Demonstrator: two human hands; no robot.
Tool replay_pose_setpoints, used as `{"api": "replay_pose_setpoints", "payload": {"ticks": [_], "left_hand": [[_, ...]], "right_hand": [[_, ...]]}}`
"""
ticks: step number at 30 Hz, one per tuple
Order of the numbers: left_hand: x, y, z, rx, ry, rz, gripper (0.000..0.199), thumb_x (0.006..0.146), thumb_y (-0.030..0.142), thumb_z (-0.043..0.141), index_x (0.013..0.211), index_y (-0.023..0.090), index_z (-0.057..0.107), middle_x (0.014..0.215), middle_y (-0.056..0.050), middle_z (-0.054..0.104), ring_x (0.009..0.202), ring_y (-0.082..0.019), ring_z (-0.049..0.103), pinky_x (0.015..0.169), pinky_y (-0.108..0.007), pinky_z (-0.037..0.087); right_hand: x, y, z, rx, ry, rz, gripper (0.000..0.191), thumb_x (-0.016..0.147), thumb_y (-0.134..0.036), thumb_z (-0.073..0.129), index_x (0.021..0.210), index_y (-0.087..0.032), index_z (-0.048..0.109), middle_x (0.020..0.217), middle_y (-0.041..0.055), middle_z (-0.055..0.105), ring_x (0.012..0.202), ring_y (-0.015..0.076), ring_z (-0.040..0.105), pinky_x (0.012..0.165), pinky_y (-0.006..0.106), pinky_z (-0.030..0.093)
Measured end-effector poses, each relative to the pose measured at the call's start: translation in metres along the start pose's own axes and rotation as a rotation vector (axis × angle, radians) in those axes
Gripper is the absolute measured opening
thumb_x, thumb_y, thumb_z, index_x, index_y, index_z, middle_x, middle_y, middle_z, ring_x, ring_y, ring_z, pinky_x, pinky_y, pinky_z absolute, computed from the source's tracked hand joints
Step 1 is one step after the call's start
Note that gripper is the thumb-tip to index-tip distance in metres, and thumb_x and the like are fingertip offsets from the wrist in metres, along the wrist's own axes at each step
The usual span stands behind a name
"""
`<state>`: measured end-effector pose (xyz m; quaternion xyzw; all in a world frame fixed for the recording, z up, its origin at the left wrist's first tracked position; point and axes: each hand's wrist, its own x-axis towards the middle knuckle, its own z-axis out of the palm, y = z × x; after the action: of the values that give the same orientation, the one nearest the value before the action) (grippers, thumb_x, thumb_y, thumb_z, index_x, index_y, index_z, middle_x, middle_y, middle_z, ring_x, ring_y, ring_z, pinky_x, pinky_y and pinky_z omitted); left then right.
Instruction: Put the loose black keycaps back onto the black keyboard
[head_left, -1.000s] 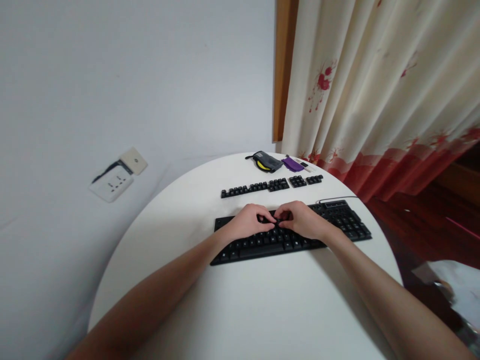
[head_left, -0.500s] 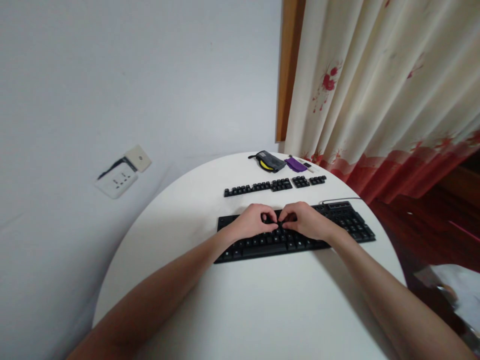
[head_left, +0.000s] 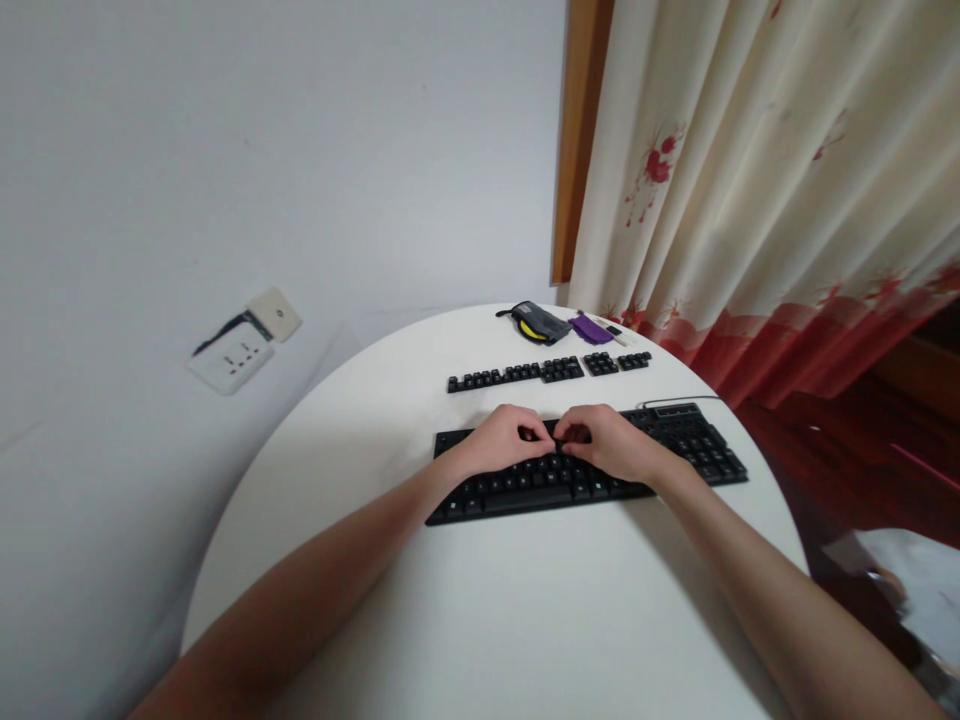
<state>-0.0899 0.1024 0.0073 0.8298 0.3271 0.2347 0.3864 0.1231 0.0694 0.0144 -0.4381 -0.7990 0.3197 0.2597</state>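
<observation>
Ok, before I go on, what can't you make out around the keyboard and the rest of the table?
Head view, all of these:
- Whether the left hand and right hand pinch anything: fingers hide it.
- Keyboard keys beneath them: covered by both hands.
- Markings on the keycaps lined up behind: too small.
- Cable end: lost past the table's far-right rim.
- White item at lower right: blurred, cut off by the picture edge.

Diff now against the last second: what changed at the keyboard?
Little: thumb and index finger of the left hand look slightly closer together; any grab or release is too small to tell. The right hand, keyboard, loose keycaps and grey pouch look unmoved; the view shifted slightly.
</observation>
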Motion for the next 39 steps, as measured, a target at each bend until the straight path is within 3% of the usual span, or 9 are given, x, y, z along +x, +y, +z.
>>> {"api": "replay_pose_setpoints", "payload": {"ticks": [8,15,23,30,34,39], "left_hand": [[0.000,-0.004,0.002,-0.011,0.027,-0.022,0.007,0.077,0.023,0.073,0.077,0.017,0.075,0.079,-0.003,0.073,0.075,-0.015,0.064,0.070,-0.026,0.047],[-0.001,-0.004,0.004,-0.014,0.027,0.095,0.007,0.078,0.022,0.074,0.073,0.017,0.074,0.081,-0.003,0.070,0.073,-0.013,0.063,0.069,-0.024,0.048],[-0.002,0.004,-0.001,0.205,-0.014,0.181,0.013,0.085,0.027,0.070,0.076,0.020,0.075,0.083,-0.001,0.069,0.077,-0.014,0.061,0.076,-0.027,0.047],[0.000,0.014,-0.008,0.424,-0.093,0.176,0.013,0.087,0.030,0.066,0.080,0.025,0.077,0.088,0.001,0.071,0.084,-0.016,0.061,0.079,-0.029,0.046],[0.000,0.013,-0.011,0.430,-0.120,0.180,0.015,0.088,0.030,0.064,0.082,0.027,0.077,0.092,0.001,0.070,0.089,-0.017,0.060,0.082,-0.029,0.046],[-0.001,0.006,-0.013,0.405,-0.065,0.208,0.015,0.086,0.034,0.068,0.078,0.028,0.078,0.105,-0.001,0.064,0.101,-0.019,0.056,0.090,-0.032,0.045]], "right_hand": [[0.000,0.003,-0.001,-0.034,0.001,-0.009,0.008,0.079,-0.013,0.065,0.083,-0.019,0.070,0.077,0.0009,0.069,0.068,0.0150,0.063,0.064,0.025,0.046],[0.001,0.002,-0.002,-0.032,-0.023,-0.019,0.009,0.078,-0.012,0.064,0.076,-0.018,0.070,0.078,0.0020,0.070,0.070,0.0152,0.064,0.066,0.025,0.047],[0.000,-0.002,-0.006,-0.087,-0.056,-0.051,0.013,0.082,-0.016,0.061,0.077,-0.019,0.073,0.084,0.0033,0.071,0.074,0.0158,0.064,0.070,0.025,0.046],[-0.004,-0.009,-0.010,-0.294,-0.080,-0.068,0.016,0.084,-0.022,0.062,0.084,-0.022,0.078,0.101,0.0064,0.069,0.095,0.0213,0.062,0.085,0.029,0.044],[-0.006,-0.015,-0.012,-0.377,-0.093,-0.017,0.017,0.085,-0.024,0.061,0.088,-0.024,0.078,0.102,0.0055,0.068,0.096,0.0217,0.061,0.082,0.029,0.043],[-0.007,-0.019,-0.013,-0.422,-0.118,0.020,0.016,0.086,-0.027,0.061,0.086,-0.024,0.077,0.100,0.0052,0.069,0.092,0.0210,0.061,0.076,0.028,0.042]]}}
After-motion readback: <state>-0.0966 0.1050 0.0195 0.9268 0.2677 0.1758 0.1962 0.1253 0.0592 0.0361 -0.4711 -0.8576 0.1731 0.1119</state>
